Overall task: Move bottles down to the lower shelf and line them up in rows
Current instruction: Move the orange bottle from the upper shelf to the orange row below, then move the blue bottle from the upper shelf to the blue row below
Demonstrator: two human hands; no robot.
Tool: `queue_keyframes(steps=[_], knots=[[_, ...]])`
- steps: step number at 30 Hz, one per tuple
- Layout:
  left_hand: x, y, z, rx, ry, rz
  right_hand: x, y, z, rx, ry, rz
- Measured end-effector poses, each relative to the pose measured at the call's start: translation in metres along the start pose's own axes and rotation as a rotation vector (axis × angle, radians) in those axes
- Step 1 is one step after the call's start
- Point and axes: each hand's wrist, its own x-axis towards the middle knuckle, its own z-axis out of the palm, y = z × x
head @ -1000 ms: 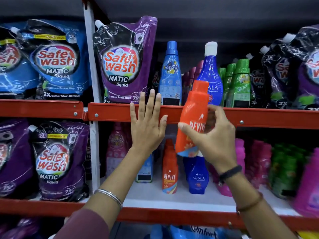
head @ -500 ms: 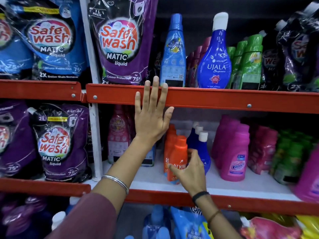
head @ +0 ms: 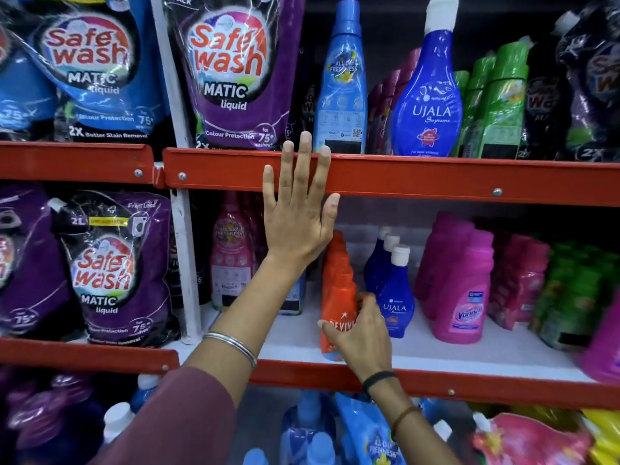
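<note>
Head view: the orange Revive bottle [head: 337, 313] is seen standing upright on the lower shelf [head: 436, 355], at the front of the orange row, just left of the front Ujala bottle [head: 396, 297]. The right hand [head: 360, 333] is wrapped around the orange bottle's lower body, with the fingers [head: 330, 330] closed on its label; the wrist is bent upward from below the shelf edge. The left hand [head: 298, 213] is laid flat, fingers spread and gripping nothing, against the red rail [head: 436, 177] above the orange bottle, with the forearm extended upward. For a clean placement, the base should be confirmed fully seated before the grip is released, and the label should be turned forward. The bottle is best squared with the orange bottles behind it, and the gap to the Ujala bottle kept, so that neighbouring bottles are not tipped.
</note>
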Motion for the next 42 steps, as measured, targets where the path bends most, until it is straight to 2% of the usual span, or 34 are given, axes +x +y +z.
queue_keyframes(steps=[7,10,16,19,22,26,30,35,42], knots=[[0.000,-0.001,0.000,-0.011,-0.021,-0.003,-0.005,0.001,-0.006,-0.095,0.040,-0.015],[0.000,-0.001,0.000,-0.011,-0.022,-0.005,-0.002,-0.008,-0.030,-0.047,0.193,-0.070],[-0.001,-0.001,0.001,-0.006,-0.023,-0.018,0.039,-0.059,-0.104,0.088,0.582,-0.296],[-0.002,-0.001,0.002,-0.011,-0.020,-0.019,0.069,-0.092,-0.137,0.134,0.706,-0.408],[-0.003,-0.001,0.002,-0.012,-0.012,-0.017,0.100,-0.121,-0.157,0.059,0.699,-0.417],[-0.003,-0.002,0.001,-0.020,-0.012,-0.020,0.133,-0.147,-0.167,-0.127,0.603,-0.335],[-0.002,-0.001,0.001,-0.023,-0.009,-0.022,0.143,-0.157,-0.166,-0.271,0.581,-0.261],[-0.002,-0.002,0.002,-0.006,0.001,-0.021,0.140,-0.159,-0.165,-0.226,0.657,-0.233],[-0.002,-0.002,0.004,-0.005,0.003,-0.018,0.126,-0.168,-0.177,-0.036,0.810,-0.319]])
